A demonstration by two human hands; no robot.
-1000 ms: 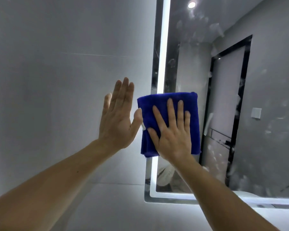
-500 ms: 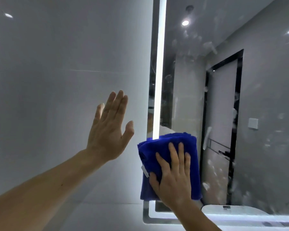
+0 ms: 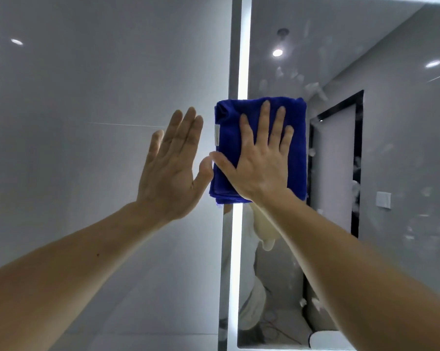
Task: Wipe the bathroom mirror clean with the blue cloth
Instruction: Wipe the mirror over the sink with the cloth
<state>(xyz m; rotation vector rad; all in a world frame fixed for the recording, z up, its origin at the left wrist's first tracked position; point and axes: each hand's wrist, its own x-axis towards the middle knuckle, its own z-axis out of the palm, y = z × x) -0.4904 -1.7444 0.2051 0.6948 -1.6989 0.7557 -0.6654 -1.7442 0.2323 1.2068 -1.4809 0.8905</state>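
The left hand (image 3: pixel 172 171) is raised flat against the grey wall (image 3: pixel 87 148), fingers straight, holding nothing. Beside it, the right hand (image 3: pixel 260 163) presses the folded blue cloth (image 3: pixel 297 138) onto the mirror (image 3: pixel 391 148) (still smudged), fingers spread over its lit left edge.

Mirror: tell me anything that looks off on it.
Whitish smears dot the mirror above and right of the cloth, so that glass looks unwiped. The right hand presses the cloth flat by the lit left edge. Nothing looks damaged.
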